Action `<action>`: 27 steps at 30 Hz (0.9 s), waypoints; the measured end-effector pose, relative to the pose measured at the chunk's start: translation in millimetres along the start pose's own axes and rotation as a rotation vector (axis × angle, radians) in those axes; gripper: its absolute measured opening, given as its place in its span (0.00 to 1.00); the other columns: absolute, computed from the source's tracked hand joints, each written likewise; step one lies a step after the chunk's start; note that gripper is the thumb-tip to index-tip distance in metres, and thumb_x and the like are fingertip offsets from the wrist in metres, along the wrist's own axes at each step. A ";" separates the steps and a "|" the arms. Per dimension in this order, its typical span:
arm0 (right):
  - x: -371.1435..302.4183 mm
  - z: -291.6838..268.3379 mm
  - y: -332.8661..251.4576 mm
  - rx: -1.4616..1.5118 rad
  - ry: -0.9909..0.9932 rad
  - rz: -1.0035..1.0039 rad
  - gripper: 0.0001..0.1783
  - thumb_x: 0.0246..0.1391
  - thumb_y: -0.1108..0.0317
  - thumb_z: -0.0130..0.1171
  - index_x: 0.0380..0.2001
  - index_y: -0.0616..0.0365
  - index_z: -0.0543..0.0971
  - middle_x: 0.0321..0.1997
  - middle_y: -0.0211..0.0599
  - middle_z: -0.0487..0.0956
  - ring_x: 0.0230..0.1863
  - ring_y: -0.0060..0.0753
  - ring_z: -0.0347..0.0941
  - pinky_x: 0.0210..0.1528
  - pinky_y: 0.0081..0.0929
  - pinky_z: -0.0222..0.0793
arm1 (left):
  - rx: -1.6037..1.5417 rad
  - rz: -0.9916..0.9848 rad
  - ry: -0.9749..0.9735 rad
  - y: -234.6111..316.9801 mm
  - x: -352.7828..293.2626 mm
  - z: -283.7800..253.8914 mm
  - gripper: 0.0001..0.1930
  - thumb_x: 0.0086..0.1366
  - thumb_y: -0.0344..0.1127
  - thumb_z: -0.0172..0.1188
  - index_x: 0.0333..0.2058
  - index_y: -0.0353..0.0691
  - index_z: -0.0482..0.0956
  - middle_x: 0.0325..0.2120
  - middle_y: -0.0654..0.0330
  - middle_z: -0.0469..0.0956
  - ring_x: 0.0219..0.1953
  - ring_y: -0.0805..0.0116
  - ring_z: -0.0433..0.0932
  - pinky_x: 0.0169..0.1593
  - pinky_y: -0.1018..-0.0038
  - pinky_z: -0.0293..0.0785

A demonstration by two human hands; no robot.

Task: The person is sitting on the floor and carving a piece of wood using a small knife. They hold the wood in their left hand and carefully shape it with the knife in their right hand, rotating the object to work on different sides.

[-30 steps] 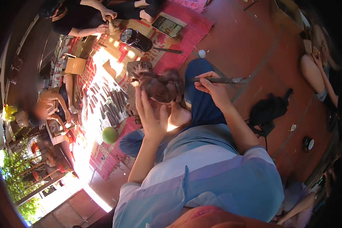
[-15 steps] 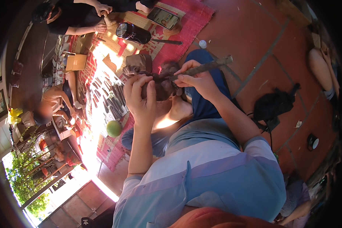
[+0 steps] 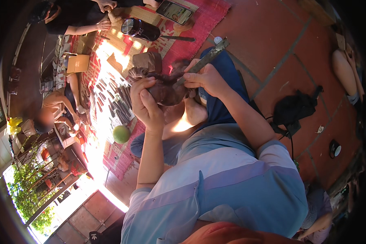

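Note:
My left hand (image 3: pixel 147 106) grips a dark brown wooden carving (image 3: pixel 166 95) from its left side, thumb and fingers round its edge. Between the fingers and thumb of my right hand (image 3: pixel 209 80) is a long, flat, grey-green metal chisel (image 3: pixel 209 55). It slants down to the left, and its lower end meets the carving's right part. Shadow and fingers hide the exact contact. Just beyond the carving sits a squared brown wooden block (image 3: pixel 147 62). My bare foot (image 3: pixel 194 115) shows below the carving.
Several dark chisels (image 3: pixel 117 103) lie in rows on the red patterned mat, near a green round fruit (image 3: pixel 121 134). Farther off are a black flask (image 3: pixel 141 29), a phone (image 3: pixel 174 12) and another person's hands (image 3: pixel 104 25). A black bag (image 3: pixel 295 107) rests on the tiles at right.
The chisel in my right hand has swung, its upper end now farther up and left. My left hand has shifted slightly down and left, showing more of the carving.

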State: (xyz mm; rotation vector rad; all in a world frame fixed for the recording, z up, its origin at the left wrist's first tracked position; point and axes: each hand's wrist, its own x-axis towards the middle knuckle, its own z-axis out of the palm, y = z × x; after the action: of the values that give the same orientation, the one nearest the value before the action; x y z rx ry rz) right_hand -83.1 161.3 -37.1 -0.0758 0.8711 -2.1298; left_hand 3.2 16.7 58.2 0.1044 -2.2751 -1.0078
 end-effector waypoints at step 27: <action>9.8 -8.1 -10.8 0.024 -0.077 0.121 0.10 0.52 0.72 0.59 0.38 0.61 0.72 0.33 0.37 0.75 0.36 0.30 0.77 0.37 0.20 0.74 | 0.058 0.050 0.002 4.5 2.3 5.4 0.14 0.67 0.33 0.40 0.33 0.31 0.73 0.35 0.51 0.75 0.40 0.59 0.73 0.47 0.68 0.67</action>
State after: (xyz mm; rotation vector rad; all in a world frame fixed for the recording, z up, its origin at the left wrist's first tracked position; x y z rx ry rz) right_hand -99.6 163.5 -38.9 -0.0904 0.7851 -2.0106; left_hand -1.0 22.6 59.8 0.0719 -2.2938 -0.9163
